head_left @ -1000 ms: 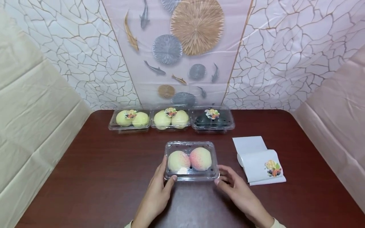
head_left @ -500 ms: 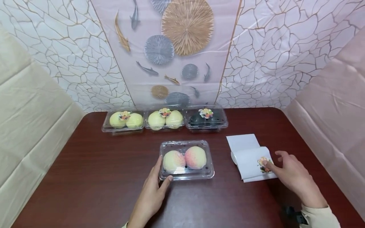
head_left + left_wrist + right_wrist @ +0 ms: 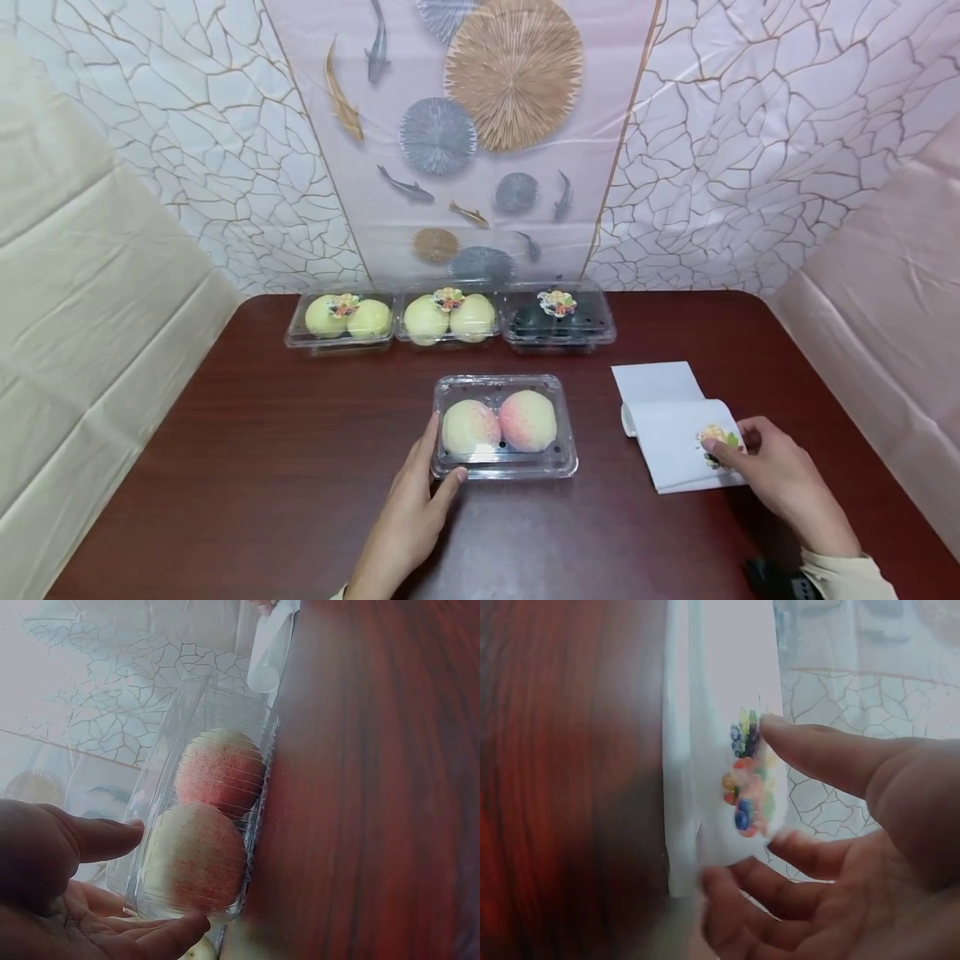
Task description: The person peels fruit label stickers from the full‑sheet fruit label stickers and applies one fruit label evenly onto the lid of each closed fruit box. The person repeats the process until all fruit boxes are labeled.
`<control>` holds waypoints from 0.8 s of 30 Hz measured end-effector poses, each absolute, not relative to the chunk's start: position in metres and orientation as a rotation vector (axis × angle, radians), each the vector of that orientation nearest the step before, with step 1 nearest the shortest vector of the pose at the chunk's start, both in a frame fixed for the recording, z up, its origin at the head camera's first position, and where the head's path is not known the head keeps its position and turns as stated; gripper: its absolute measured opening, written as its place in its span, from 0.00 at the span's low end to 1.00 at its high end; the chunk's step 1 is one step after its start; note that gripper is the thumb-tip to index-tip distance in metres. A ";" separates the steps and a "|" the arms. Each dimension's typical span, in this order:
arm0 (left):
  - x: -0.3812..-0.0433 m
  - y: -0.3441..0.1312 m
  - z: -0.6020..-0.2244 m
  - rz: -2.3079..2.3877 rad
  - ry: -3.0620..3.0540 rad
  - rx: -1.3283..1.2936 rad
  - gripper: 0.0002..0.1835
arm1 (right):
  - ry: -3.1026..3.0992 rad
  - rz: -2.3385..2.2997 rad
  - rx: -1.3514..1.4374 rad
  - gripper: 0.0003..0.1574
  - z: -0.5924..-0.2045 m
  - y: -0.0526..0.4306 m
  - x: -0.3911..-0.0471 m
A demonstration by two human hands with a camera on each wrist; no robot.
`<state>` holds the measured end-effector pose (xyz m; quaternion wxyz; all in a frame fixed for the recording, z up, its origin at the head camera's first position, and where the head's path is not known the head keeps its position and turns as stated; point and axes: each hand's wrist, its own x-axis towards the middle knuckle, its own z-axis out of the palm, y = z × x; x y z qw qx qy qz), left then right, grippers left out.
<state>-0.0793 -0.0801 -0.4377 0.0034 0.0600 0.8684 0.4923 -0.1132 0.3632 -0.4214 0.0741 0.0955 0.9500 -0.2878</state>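
Observation:
A clear plastic clamshell box (image 3: 517,472) with two pink-and-cream peaches (image 3: 527,421) stands in mid-table in the head view. My left hand (image 3: 408,521) holds its near left corner, thumb at the front edge and fingers along the left side. In the left wrist view the thumb lies against the lid (image 3: 161,761) and the fingers along the box's end. To the right lies a white strip of sticker paper (image 3: 678,437), rolled over on itself, with a fruit-print sticker (image 3: 746,780) near its end. My right hand (image 3: 795,492) pinches that end, thumb over the print and fingers behind the paper.
Along the back edge stand three lidded clear boxes with fruit stickers: two hold pale yellow fruit (image 3: 348,317) (image 3: 450,318), the third dark fruit (image 3: 536,321). A patterned cloth (image 3: 480,192) hangs behind the dark red table (image 3: 262,467). Beige cloth walls (image 3: 97,292) flank both sides.
My right hand has left the peach box, moved right to the sticker strip, and now pinches its end. The left hand has kept its hold on the box.

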 end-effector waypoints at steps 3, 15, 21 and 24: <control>-0.078 -0.081 -0.438 1.537 2.726 0.198 0.42 | 2.902 -1.050 0.279 0.32 -0.423 0.359 -0.108; -0.078 -0.073 -0.437 1.601 2.795 0.097 0.50 | 1.979 -2.450 -0.090 0.17 -0.399 0.304 -0.087; -0.075 -0.070 -0.435 1.553 3.047 0.084 0.47 | 1.968 -2.500 -0.200 0.15 -0.388 0.236 -0.076; -0.071 -0.066 -0.432 1.579 3.193 0.262 0.43 | 1.957 -2.509 -0.229 0.14 -0.393 0.210 -0.073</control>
